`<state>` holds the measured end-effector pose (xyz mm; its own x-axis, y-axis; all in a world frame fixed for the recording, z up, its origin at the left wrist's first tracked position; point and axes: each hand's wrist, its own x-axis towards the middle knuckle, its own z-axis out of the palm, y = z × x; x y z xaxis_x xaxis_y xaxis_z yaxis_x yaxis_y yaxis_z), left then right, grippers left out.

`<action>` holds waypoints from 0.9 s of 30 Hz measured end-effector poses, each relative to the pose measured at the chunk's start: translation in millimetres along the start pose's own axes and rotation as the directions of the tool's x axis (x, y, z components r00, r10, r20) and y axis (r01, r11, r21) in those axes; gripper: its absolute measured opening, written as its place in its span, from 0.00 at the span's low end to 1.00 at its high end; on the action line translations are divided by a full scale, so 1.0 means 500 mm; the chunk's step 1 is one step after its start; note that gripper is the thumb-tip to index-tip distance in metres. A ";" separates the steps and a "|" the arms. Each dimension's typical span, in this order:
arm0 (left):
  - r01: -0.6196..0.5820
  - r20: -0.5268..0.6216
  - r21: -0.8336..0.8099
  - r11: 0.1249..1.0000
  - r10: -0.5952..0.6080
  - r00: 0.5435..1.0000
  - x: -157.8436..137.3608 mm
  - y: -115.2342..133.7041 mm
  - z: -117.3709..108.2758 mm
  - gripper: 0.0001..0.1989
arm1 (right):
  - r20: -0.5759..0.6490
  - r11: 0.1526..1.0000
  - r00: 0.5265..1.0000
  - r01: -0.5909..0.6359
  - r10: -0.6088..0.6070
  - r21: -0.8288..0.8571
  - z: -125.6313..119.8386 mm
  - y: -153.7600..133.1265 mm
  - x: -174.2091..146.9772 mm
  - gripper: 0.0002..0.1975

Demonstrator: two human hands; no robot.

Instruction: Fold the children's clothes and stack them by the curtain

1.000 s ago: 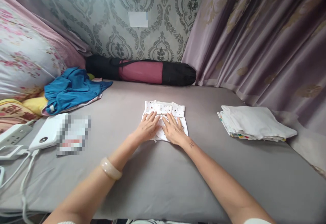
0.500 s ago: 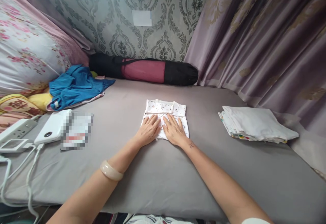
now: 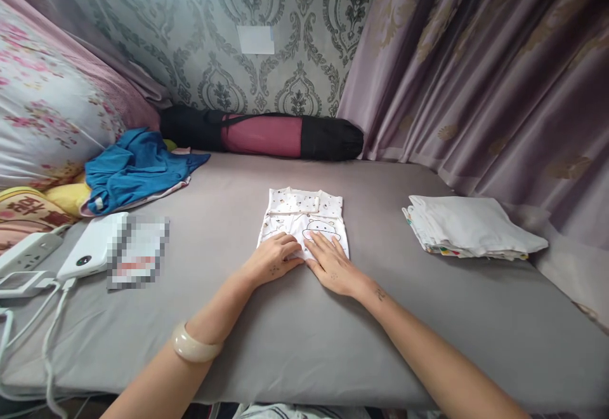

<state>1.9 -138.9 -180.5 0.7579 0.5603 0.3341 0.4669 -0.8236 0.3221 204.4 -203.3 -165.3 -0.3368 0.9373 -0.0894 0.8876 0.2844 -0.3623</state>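
A small white baby top (image 3: 328,204) with a dotted print lies folded on the grey bed sheet in front of me. Its lower part carries a line-drawn animal face. My right hand (image 3: 333,265) rests flat over the lower right of the top, fingers stretched out and partly covering the drawing. At the lower left edge lies my left hand (image 3: 275,259), its fingers slightly bent over the cloth and the thumb pointing toward the right hand. Both thumbs are near the bottom edge, which the hands partly hide.
A stack of folded white cloths (image 3: 476,225) lies to the right. Leftward are a blue garment (image 3: 130,168), a white power bank (image 3: 92,247), a blurred packet (image 3: 139,251) and a power strip (image 3: 31,254) with cables. A black and red long bag (image 3: 261,134) lies along the wall.
Both hands have slid toward me, down to the lower edge of the top, uncovering more of the animal drawing. My left fingers have bent more. The view has shifted slightly.
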 end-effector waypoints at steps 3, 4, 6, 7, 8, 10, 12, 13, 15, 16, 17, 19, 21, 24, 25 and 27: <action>-0.050 0.039 0.090 0.995 0.046 0.998 0.003 0.009 -0.008 0.14 | -0.037 1.000 0.999 0.030 -0.030 0.003 0.000 -0.005 -0.014 0.25; -0.063 0.050 0.119 0.991 0.058 0.997 0.004 0.012 -0.009 0.15 | -0.059 0.999 0.998 0.036 -0.037 -0.005 0.001 -0.007 -0.017 0.24; -0.067 0.061 0.160 0.985 0.058 0.996 0.006 0.015 -0.010 0.17 | -0.118 0.998 0.992 0.047 -0.050 -0.035 0.003 -0.010 -0.018 0.23; -0.061 0.061 0.171 0.983 0.051 0.997 0.007 0.016 -0.009 0.18 | -0.151 0.997 0.987 0.053 -0.061 -0.056 0.005 -0.011 -0.017 0.22; -0.052 0.056 0.174 0.983 0.043 0.998 0.008 0.016 -0.007 0.18 | -0.182 0.995 0.980 0.061 -0.074 -0.078 0.006 -0.011 -0.015 0.21; -0.038 0.042 0.166 0.985 0.032 0.999 0.008 0.014 -0.003 0.18 | -0.226 0.990 0.969 0.072 -0.098 -0.124 0.008 -0.011 -0.009 0.18; -0.029 0.027 0.151 0.988 0.026 0.999 0.007 0.012 0.001 0.17 | -0.236 0.980 0.964 0.076 -0.118 -0.181 0.010 -0.011 -0.002 0.17; -0.024 0.020 0.145 0.989 0.022 1.000 0.006 0.012 0.003 0.17 | -0.232 0.974 0.964 0.077 -0.127 -0.213 0.010 -0.011 0.001 0.18; -0.014 0.007 0.134 0.991 0.013 1.000 0.004 0.010 0.006 0.16 | -0.216 0.962 0.967 0.075 -0.134 -0.263 0.008 -0.012 0.008 0.18; -0.007 -0.002 0.132 0.991 0.008 1.000 0.004 0.008 0.007 0.16 | -0.207 0.959 0.970 0.069 -0.129 -0.274 0.005 -0.012 0.012 0.18; 0.002 -0.013 0.132 0.991 0.000 1.000 0.003 0.006 0.008 0.16 | -0.204 0.960 0.972 0.056 -0.115 -0.274 0.002 -0.012 0.015 0.17; 0.020 -0.038 0.146 0.989 -0.015 0.999 0.000 0.000 0.010 0.14 | -0.211 0.970 0.975 0.016 -0.069 -0.244 -0.006 -0.011 0.022 0.17; 0.030 -0.054 0.177 0.984 -0.020 0.998 -0.003 -0.008 0.013 0.09 | -0.229 0.980 0.973 -0.026 -0.020 -0.200 -0.013 -0.008 0.028 0.16; 0.029 -0.063 0.214 0.976 -0.016 0.998 -0.007 -0.020 0.014 0.12 | -0.257 0.987 0.966 -0.035 -0.007 -0.160 -0.014 -0.002 0.030 0.14; 0.031 -0.068 0.216 0.976 -0.017 0.998 -0.007 -0.022 0.014 0.12 | -0.265 0.987 0.964 -0.018 -0.025 -0.159 -0.011 0.000 0.029 0.12; 0.039 -0.078 0.209 0.977 -0.023 0.997 -0.007 -0.023 0.012 0.12 | -0.276 0.985 0.958 0.029 -0.076 -0.168 -0.004 0.001 0.025 0.13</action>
<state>-3.4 -132.1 -190.6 0.7090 0.5841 0.3951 0.5810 -0.8014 0.1422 201.5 -191.0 -164.7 -0.3032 0.9322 0.1977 0.9175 0.3416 -0.2038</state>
